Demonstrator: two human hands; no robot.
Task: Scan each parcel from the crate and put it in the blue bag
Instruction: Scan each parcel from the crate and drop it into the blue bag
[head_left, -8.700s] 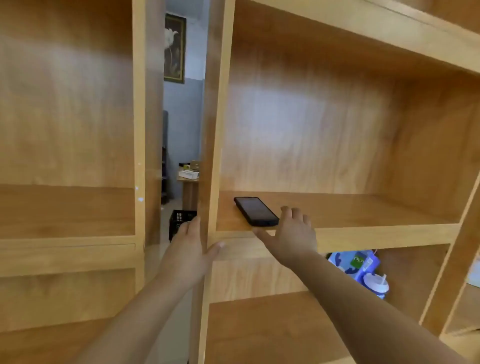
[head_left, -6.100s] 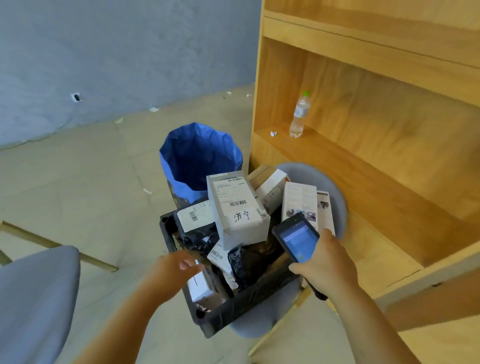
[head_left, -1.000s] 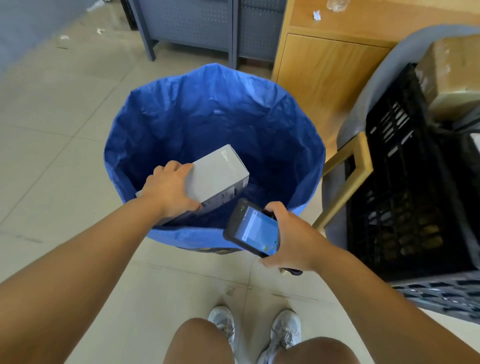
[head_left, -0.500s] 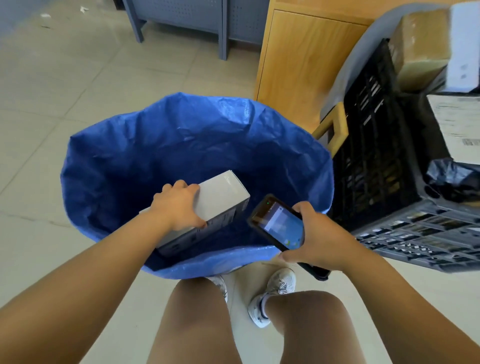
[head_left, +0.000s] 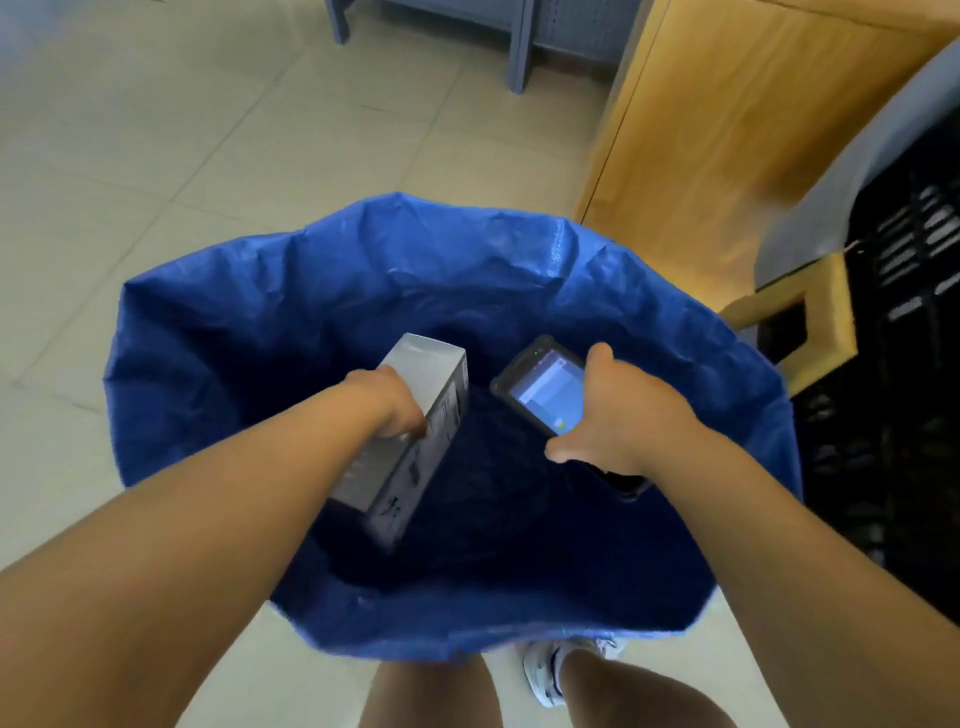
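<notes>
The blue bag fills mid-frame, mouth open. At the right edge stands the black crate. Inside the bag's mouth, the left hand grips a grey parcel; the right hand holds the scanner, screen lit.

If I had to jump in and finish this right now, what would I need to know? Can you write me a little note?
Left hand: grips a grey box, held inside the mouth of the bag, not yet let go.
Right hand: holds the scanner, screen lit, over the bag.
Crate: right of the bag; its contents are out of view.
Done: the box has reached the bag. Whether it was scanned cannot be told.
Left: drop the box, then probably go back to the crate for the next parcel. The bag's bottom is too dark to count parcels.
</notes>
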